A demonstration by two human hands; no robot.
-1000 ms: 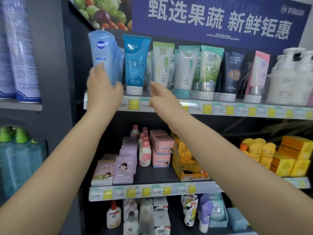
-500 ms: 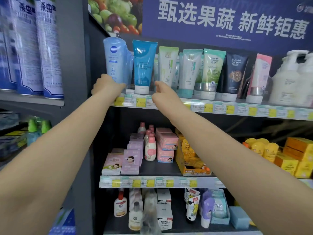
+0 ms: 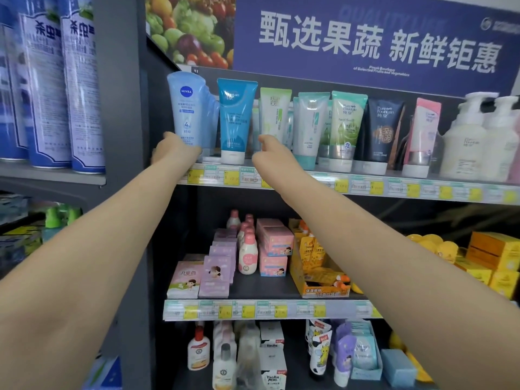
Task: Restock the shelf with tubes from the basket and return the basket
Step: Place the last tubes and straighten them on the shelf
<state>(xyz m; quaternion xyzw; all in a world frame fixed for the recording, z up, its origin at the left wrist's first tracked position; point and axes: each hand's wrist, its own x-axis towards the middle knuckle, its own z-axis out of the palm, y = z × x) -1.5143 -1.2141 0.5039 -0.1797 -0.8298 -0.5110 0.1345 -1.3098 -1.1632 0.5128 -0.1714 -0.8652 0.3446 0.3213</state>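
1. Both hands reached up to the top shelf (image 3: 365,190), arms stretched out from the bottom corners of the view.
2. Left hand (image 3: 176,149) sat at the foot of the pale blue Nivea tube (image 3: 188,108), at the shelf's left end; its fingers curled around the base of that tube, though the far side of the grip was hidden by the hand itself.
3. Right hand (image 3: 271,153) hovered at the shelf's front edge, between the teal tube (image 3: 235,119) and the white-and-green tube (image 3: 274,114), fingers loosely bent and a fingertip pointing up toward the green one; whether it touched any tube could not be told, and it held nothing visible.
4. Nivea tube stood upright on its cap, first in the row, with more of the same kind stacked behind it.
5. Farther right along the shelf stood other cap-down tubes: two mint-green ones, a dark navy tube (image 3: 384,130) and a pink tube (image 3: 423,133), then white pump bottles (image 3: 467,139) at the right end.
6. Yellow price tags (image 3: 342,186) lined the shelf's front lip.
7. Above the shelf hung a blue banner (image 3: 365,38) with white Chinese lettering and a fruit picture.
8. Below the shelf, lower tiers carried pink and lilac boxes, small bottles and orange packs.
9. Left of the shelf, on a separate rack, stood tall blue-and-white spray cans (image 3: 81,88).
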